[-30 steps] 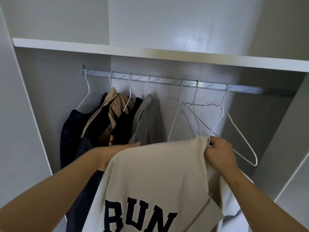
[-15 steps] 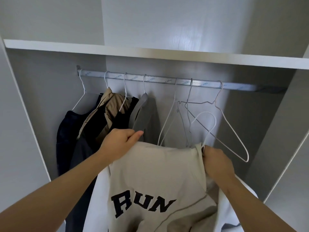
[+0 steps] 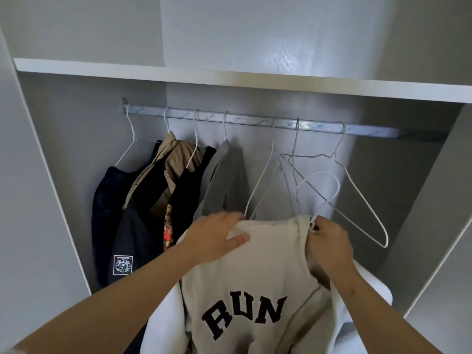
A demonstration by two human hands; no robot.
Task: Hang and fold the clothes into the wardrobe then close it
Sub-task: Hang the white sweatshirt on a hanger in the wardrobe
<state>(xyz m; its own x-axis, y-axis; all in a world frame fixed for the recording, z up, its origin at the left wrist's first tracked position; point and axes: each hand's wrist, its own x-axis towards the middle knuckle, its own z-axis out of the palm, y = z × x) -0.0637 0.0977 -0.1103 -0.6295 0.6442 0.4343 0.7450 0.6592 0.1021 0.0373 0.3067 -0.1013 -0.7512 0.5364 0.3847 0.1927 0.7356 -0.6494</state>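
Wardrobe rail (image 3: 255, 120) behind, sweatshirt (image 3: 268, 264) hiding hanger (image 3: 319, 172) below its hook

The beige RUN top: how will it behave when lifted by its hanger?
Probably floppy: the beige RUN top drapes and creases under the left hand. It may slide askew, since the thin wire hanger pinched by the right hand looks smooth.

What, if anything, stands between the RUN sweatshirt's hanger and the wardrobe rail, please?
Three empty hangers hang from the rail directly above the held hanger, which carries the RUN sweatshirt and which the right hand pinches; its hook could snag them. Bare rail shows to their right.
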